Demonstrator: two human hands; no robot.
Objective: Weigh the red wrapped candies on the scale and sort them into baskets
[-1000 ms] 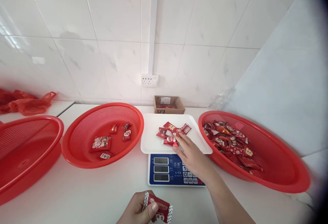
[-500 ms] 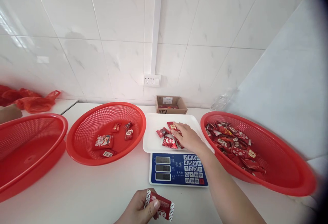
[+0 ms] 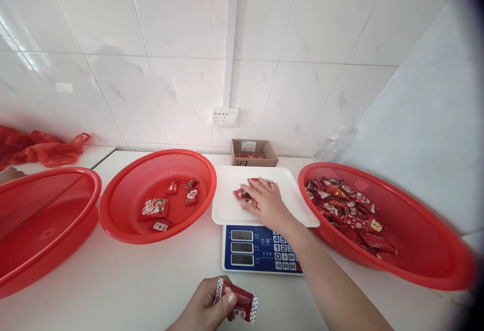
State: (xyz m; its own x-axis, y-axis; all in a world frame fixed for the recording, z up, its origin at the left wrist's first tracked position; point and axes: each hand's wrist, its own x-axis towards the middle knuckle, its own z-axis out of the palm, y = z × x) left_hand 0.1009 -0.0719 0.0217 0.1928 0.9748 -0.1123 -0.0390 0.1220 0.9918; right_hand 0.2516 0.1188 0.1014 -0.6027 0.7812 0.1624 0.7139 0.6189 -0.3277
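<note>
My left hand [image 3: 212, 303] pinches a red snack packet [image 3: 242, 300] with dotted white ends, in front of the scale. My right hand [image 3: 266, 202] lies palm down over several red snack packets [image 3: 240, 194] on the white pan [image 3: 225, 210] of a digital scale. Its fingers are spread and touch the packets, partly covering them. Below the pan, the blue keypad panel [image 3: 255, 265] of the scale shows three small displays; my right forearm hides some keys. Digits on the displays are too faint to read.
At right stands a red basket [image 3: 427, 225] with many packets. Left of the scale, another red basket [image 3: 159, 157] holds several packets; a third [image 3: 22, 184] is at far left. A cardboard box [image 3: 237, 154] sits behind the scale, red plastic bags [image 3: 56, 149] at back left.
My right hand has shifted slightly left on the pan, its fingers now spreading over more of the packets. The left hand keeps the same packet in nearly the same place.
</note>
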